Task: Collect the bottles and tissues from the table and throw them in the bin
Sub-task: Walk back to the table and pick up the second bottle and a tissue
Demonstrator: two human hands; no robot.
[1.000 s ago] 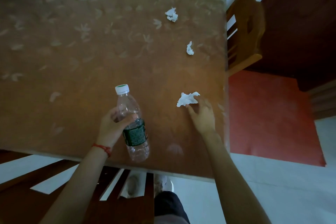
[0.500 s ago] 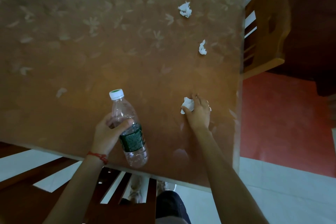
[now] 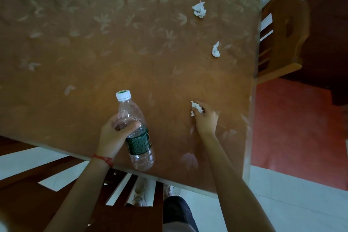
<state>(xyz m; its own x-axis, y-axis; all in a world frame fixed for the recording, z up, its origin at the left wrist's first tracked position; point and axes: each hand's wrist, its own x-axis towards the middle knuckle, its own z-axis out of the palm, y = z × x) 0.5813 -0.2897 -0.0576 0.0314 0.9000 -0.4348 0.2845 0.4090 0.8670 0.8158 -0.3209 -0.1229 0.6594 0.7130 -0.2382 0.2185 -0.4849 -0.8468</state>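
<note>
Left hand [image 3: 111, 137] grips a bottle [image 3: 135, 132]; right hand [image 3: 206, 118] pinches a tissue [image 3: 195, 108]. Two more tissues [image 3: 199, 9] [image 3: 216, 50] lie on the table [image 3: 75, 52]. No bin visible.

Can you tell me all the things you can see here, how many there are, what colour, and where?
bottle: one, clear plastic with a white cap and dark green label, over the table's near edge, held by the left hand.
loose tissues: two, white, crumpled, on the table near its right edge; one farther away, one nearer.
held tissue: one, white, scrunched in the right hand.
table: one, brown with pale leaf patterns, filling most of the view.
chair: one, light wood, beyond the table's right edge.
red mat: one, on the floor at the right.
left hand: grips the bottle; red wrist string.
right hand: fingers pinch the held tissue.
</note>
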